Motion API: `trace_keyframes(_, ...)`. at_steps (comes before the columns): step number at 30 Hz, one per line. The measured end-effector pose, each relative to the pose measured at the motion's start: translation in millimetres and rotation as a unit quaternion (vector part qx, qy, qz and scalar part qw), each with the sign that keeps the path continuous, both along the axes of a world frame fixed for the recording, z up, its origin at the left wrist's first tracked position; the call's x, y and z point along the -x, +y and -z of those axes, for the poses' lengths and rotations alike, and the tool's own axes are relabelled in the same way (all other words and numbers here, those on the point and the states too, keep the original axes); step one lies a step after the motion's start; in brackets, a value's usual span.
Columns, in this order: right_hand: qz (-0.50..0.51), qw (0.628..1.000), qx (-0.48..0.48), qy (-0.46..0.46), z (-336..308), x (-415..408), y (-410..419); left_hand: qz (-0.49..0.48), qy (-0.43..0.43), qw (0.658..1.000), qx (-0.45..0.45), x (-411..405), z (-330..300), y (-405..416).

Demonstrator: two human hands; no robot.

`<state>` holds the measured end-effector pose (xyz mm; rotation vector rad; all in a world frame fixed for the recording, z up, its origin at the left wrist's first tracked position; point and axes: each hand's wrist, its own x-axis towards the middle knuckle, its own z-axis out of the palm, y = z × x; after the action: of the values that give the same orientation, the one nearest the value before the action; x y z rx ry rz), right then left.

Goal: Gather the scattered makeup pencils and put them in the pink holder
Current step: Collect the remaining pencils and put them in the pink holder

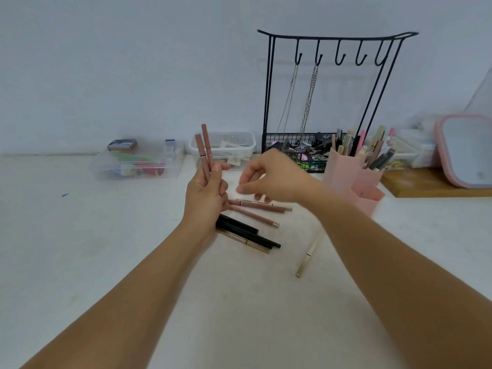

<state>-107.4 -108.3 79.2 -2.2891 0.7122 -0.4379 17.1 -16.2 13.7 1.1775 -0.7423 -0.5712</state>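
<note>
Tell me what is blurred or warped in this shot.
Head view: the right hand is motion-smeared at the fingertips; the left hand and its two pencils are sharper. The wide lens bends the rack top bar and stretches the forearms. Light is soft, with faint shadows and no glare.

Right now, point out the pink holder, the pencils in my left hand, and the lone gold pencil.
pink holder (354, 177), head view, front wall.
pencils (205, 141), head view, upper shafts.
gold pencil (308, 255), head view, mid-shaft.
</note>
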Motion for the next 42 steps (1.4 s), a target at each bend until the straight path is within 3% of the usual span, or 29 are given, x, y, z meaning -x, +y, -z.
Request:
trace_keyframes(3,0.02,0.992,0.071,0.098,-15,20,-22,-0.021,0.016,1.0,-0.011,-3,-4,0)
trace_keyframes(6,0.012,0.977,0.083,0.197,-16,32,-33,-0.019,0.025,0.999,-0.018,-4,-8,1)
trace_keyframes(16,0.017,0.956,0.153,0.249,6,16,-31,0.004,0.067,0.998,-0.002,-3,-7,0)
trace_keyframes(24,0.006,0.956,0.061,0.288,10,23,-35,-0.013,0.07,0.997,-0.02,-2,-10,3)
trace_keyframes(29,0.004,0.967,-0.005,0.254,9,28,-39,-0.018,0.093,0.995,-0.026,-3,-12,3)
trace_keyframes(34,-0.008,0.993,-0.1,0.058,-4,34,-32,0.006,0.096,0.995,-0.025,0,-14,4)
trace_keyframes(37,-0.042,0.983,-0.179,-0.028,-10,23,-17,0.028,0.089,0.995,-0.026,5,-15,5)
trace_keyframes(42,-0.053,0.966,-0.237,-0.083,2,-1,7,0.067,0.077,0.995,-0.003,11,-17,7)
